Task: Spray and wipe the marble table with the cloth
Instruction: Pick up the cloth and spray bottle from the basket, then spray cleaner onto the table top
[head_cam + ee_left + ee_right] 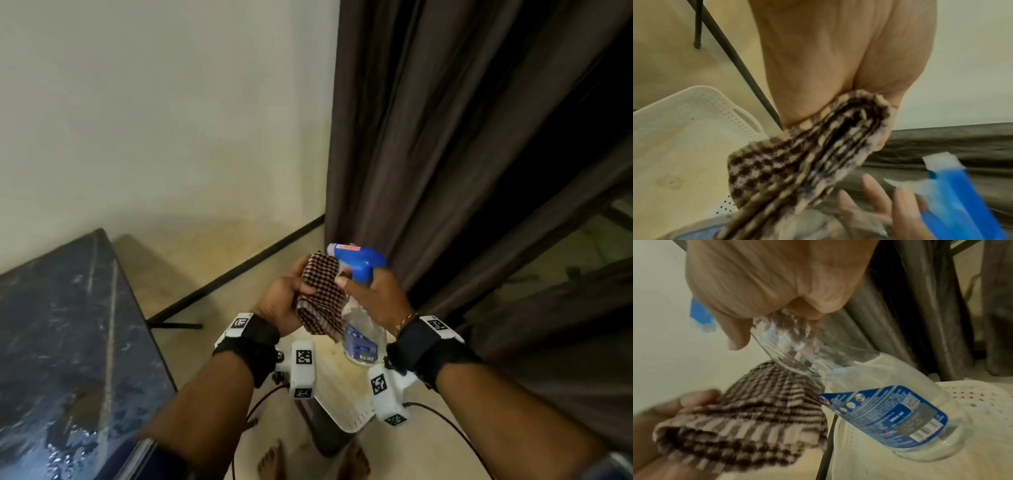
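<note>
Brown-and-cream checked cloth (320, 296), folded into several layers, sits in the left hand (282, 301), thumb and fingers curled round its upper end; the lower folds hang free below the palm. From the left wrist view the cloth (797, 162) shows as a thick folded wad pinched against the palm (828, 65).

Right hand (375, 298) grips the neck of a clear spray bottle (361, 337) just under its blue trigger head (358, 262). Bottle tilted, head up and toward the far side, base down and near. Nozzle points left, over the top of the cloth. In the right wrist view the bottle (869, 394) carries a blue label (885, 417); the right hand's fingers (760, 288) wrap the neck, thumb (735, 335) pointing down the left side. Cloth (756, 415) lies just beside the bottle on its left, touching or nearly so.

Both hands are held close together above a white perforated plastic stool (346, 411), the bottle's base hanging over its seat. Whether base touches seat, cannot tell.

Dark marble table (68, 342) stands at the left, well apart from the hands, its surface glossy with pale streaks. Cream wall (171, 120) beyond; brown curtain (462, 154) at the far right. Bare feet (274, 462) on the pale floor at the near edge.
</note>
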